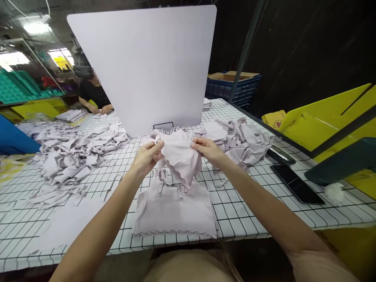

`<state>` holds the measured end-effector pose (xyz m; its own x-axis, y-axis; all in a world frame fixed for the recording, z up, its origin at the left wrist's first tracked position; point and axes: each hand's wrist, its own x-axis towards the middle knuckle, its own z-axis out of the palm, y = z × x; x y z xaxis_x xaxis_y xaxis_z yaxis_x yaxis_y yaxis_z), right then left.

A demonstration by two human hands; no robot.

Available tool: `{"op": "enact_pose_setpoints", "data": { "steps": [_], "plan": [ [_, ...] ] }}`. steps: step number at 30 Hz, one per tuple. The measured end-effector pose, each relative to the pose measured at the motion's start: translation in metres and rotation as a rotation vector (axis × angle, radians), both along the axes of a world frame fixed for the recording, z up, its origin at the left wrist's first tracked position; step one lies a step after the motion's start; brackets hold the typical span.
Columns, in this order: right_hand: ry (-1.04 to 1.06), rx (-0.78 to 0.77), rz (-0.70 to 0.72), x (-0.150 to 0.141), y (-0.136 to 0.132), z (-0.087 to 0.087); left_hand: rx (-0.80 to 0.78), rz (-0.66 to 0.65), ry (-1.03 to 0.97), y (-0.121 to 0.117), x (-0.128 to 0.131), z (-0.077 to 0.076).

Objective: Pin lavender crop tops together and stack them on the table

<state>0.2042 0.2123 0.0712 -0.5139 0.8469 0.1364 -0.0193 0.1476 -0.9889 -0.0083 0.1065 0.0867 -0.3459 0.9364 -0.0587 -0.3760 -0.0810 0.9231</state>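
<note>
A small pale pink panty-shaped garment [179,152] with wavy edges is stretched between my two hands above the table. My left hand [149,153] pinches its upper left corner, and my right hand [207,150] pinches the upper right one. Beneath it lies a flat stack of pale pink garments [176,213] with a scalloped lower edge and narrow straps at the top. The held garment partly hides the straps. Behind it, a small black wire stand [163,125] touches the foot of a large white board [147,66].
Loose pink garments [70,156] heap on the left, and another pile [235,137] lies on the right. A phone [296,184] rests near the right edge of the checked table [235,211]. Behind the board a co-worker [95,94] handles cloth. Blue crates [232,86] stand beyond.
</note>
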Motion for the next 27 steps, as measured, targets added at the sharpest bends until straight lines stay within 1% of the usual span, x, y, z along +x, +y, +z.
{"op": "enact_pose_setpoints", "data": {
  "steps": [2, 4, 5, 6, 7, 8, 10, 13, 15, 16, 18, 20, 24, 25, 27],
  "plan": [
    [-0.046, 0.260, -0.115, -0.009, -0.014, -0.006, 0.012, 0.006, -0.067, 0.001, 0.012, -0.007],
    [-0.125, 0.513, -0.127, -0.020, -0.031, -0.013, 0.023, 0.009, -0.103, 0.003, 0.025, -0.012],
    [-0.164, 0.595, -0.111, -0.024, -0.037, -0.017, 0.029, 0.009, -0.109, 0.004, 0.030, -0.015],
    [-0.183, 0.616, -0.093, -0.029, -0.042, -0.019, 0.038, 0.011, -0.110, 0.005, 0.034, -0.017],
    [-0.172, 0.591, -0.083, -0.032, -0.044, -0.021, 0.046, 0.017, -0.111, 0.006, 0.037, -0.018],
    [-0.139, 0.528, -0.075, -0.034, -0.045, -0.022, 0.049, 0.025, -0.114, 0.007, 0.038, -0.020],
    [-0.038, 0.334, -0.013, -0.035, -0.041, -0.022, 0.021, 0.026, -0.122, 0.007, 0.038, -0.023],
    [0.067, 0.007, 0.148, -0.032, -0.031, -0.020, -0.087, -0.039, -0.110, 0.004, 0.037, -0.032],
    [0.112, -0.167, 0.174, -0.029, -0.026, -0.021, -0.140, -0.082, -0.105, 0.002, 0.037, -0.043],
    [0.135, -0.225, 0.162, -0.028, -0.023, -0.022, -0.154, -0.090, -0.112, 0.000, 0.036, -0.048],
    [0.173, -0.278, 0.122, -0.026, -0.017, -0.024, -0.167, -0.076, -0.149, -0.001, 0.034, -0.059],
    [0.199, -0.285, 0.109, -0.023, -0.012, -0.024, -0.184, -0.037, -0.200, -0.002, 0.029, -0.066],
    [0.258, -0.280, 0.127, -0.020, -0.007, -0.018, -0.164, 0.041, -0.303, -0.010, 0.015, -0.069],
    [0.278, -0.264, 0.127, -0.020, -0.007, -0.015, -0.156, 0.018, -0.325, -0.013, 0.014, -0.069],
    [0.321, -0.211, 0.107, -0.018, -0.008, -0.011, -0.174, -0.108, -0.357, -0.022, 0.015, -0.069]
  ]
}}
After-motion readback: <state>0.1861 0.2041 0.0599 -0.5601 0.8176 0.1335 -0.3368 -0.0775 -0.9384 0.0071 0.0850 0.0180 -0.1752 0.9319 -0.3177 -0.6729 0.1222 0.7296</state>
